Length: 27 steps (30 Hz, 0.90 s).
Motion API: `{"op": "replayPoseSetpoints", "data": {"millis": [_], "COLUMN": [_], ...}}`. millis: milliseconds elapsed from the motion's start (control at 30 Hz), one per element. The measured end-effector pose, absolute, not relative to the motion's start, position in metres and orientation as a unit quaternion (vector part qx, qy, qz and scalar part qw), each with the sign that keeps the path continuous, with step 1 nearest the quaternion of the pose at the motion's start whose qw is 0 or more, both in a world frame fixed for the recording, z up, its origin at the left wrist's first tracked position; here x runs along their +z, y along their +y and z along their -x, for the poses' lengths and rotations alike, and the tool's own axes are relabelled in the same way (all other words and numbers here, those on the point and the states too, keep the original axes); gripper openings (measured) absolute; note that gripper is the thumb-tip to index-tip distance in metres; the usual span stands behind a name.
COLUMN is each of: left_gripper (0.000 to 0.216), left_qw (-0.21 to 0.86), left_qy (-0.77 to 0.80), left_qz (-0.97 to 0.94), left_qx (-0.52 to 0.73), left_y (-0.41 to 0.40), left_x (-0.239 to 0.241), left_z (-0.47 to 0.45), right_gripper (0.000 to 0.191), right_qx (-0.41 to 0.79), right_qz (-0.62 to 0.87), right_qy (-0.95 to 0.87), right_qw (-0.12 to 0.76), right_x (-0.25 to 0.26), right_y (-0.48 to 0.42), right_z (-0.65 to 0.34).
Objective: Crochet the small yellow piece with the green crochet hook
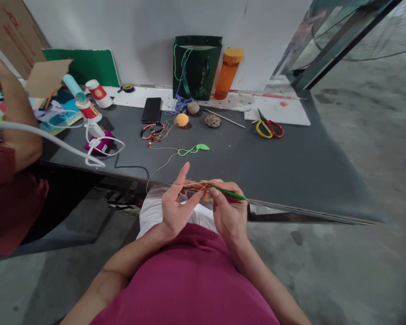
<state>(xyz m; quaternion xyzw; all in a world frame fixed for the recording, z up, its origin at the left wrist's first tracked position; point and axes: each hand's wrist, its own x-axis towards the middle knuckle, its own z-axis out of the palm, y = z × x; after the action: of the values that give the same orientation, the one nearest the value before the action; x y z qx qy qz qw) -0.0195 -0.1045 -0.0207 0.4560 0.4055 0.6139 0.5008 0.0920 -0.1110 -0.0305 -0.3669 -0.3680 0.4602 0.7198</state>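
My right hand (227,208) is closed around a green crochet hook (230,193) that points left toward a small orange crocheted piece (205,195). My left hand (177,204) pinches that piece, its index finger raised with yellow yarn (162,168) running over it. The yarn leads up across the dark table (291,162) toward an orange yarn ball (182,119). A small green crocheted leaf (201,147) with a green tail lies on the table just beyond my hands.
Scissors (269,128), a black phone (151,109), a green gift bag (196,67), an orange bottle (228,73), beaded bracelets (152,131) and two woven balls lie further back. Another person's arm in a red sleeve (10,135) is at left, near a white cable and glue tubes.
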Motion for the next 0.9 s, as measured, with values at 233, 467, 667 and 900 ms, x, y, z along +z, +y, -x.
{"op": "replayPoseSetpoints", "data": {"millis": [233, 467, 667, 900], "left_gripper": [0.054, 0.05, 0.06, 0.062], "left_qw": [0.626, 0.673, 0.706, 0.705], "left_qy": [0.368, 0.337, 0.311, 0.307], "left_qz": [-0.36, -0.33, -0.319, -0.326], "left_qx": [0.585, 0.57, 0.55, 0.551], "left_y": [-0.1011, -0.098, -0.0978, -0.0974], "left_x": [-0.0201, -0.0219, -0.0197, -0.0224], "left_z": [0.0227, 0.0232, 0.0271, 0.0275], "right_gripper": [0.02, 0.022, 0.02, 0.023], "right_qx": [0.552, 0.565, 0.574, 0.563], "right_qz": [0.365, 0.374, 0.36, 0.378], "right_qy": [-0.301, -0.293, -0.286, -0.295], "right_qw": [0.687, 0.674, 0.677, 0.673], "right_x": [-0.035, -0.0341, -0.0333, -0.033], "right_y": [-0.1068, -0.1066, -0.1069, -0.1061], "right_z": [-0.0928, -0.0946, -0.094, -0.0958]}}
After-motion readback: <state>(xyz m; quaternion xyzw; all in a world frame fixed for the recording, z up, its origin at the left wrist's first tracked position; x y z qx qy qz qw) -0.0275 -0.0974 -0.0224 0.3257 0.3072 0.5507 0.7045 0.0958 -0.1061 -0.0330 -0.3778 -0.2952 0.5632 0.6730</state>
